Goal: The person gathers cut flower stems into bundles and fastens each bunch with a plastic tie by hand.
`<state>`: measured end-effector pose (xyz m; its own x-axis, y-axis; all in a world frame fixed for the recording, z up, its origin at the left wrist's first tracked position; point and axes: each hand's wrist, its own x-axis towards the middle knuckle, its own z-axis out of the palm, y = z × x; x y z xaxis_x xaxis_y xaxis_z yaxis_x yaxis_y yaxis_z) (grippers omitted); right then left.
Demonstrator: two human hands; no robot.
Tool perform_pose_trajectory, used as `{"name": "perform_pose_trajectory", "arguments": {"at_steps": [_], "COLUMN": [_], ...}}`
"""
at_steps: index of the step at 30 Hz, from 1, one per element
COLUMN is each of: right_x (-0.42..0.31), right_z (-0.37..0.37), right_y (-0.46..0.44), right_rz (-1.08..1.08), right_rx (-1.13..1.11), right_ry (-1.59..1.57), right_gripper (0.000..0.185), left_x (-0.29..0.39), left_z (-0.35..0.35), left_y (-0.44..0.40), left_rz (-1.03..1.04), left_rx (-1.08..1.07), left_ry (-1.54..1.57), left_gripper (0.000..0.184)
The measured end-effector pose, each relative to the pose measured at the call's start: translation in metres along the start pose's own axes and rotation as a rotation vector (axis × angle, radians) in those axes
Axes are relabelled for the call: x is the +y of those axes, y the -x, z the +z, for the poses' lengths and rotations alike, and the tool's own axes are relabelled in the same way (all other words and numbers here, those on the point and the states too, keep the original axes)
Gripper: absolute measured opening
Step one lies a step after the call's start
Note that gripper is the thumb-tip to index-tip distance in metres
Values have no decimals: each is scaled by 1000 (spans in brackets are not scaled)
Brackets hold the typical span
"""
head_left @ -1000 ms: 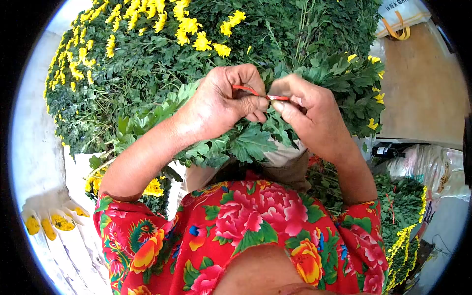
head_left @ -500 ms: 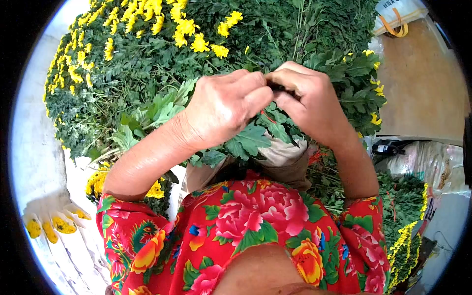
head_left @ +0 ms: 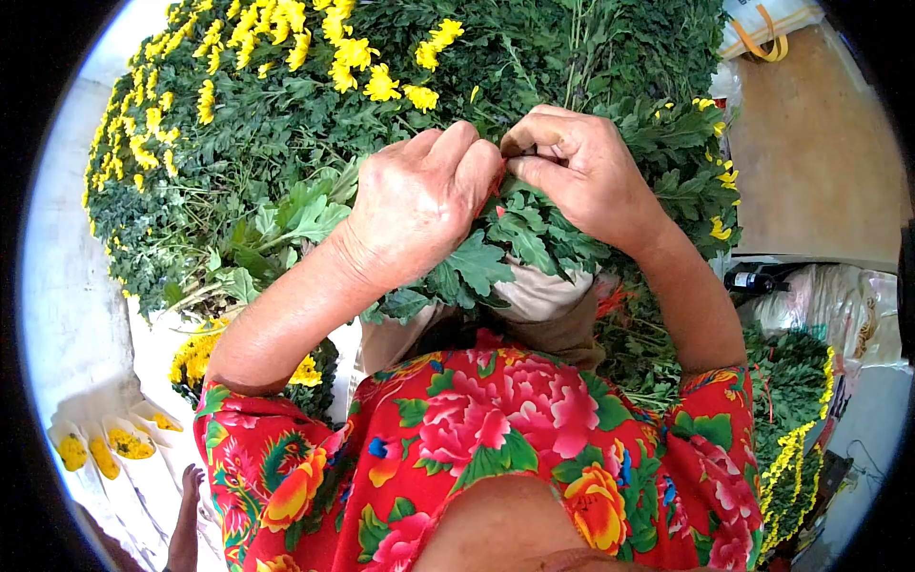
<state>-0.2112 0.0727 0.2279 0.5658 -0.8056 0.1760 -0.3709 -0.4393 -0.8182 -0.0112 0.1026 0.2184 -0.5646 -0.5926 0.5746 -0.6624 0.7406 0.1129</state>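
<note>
Here your left hand (head_left: 424, 195) and right hand (head_left: 579, 172) nearly meet, each grip pinched on the red tie (head_left: 497, 183) between them, neither nearer; the leafy bundle (head_left: 477, 264) lies just beneath, its long axis running crosswise before you, left to right.

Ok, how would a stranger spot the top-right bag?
Start at the big flower heap across the picture's top. To its right is a plain brown board; at the board's upper end sits a pale bag, the only thing there with a looped orange handle.
</note>
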Motion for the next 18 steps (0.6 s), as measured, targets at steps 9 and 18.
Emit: {"name": "perform_pose_trajectory", "arguments": {"at_steps": [9, 18], "right_x": [8, -12], "right_z": [23, 30], "right_y": [0, 55], "right_rz": [-117, -257], "right_rx": [161, 513], "right_ry": [338, 12], "right_gripper": [6, 24], "left_x": [28, 33], "left_z": [-13, -5], "left_y": [18, 19], "left_rz": [69, -165], "left_rx": [-386, -412], "left_ry": [11, -45], "left_gripper": [19, 95]}}
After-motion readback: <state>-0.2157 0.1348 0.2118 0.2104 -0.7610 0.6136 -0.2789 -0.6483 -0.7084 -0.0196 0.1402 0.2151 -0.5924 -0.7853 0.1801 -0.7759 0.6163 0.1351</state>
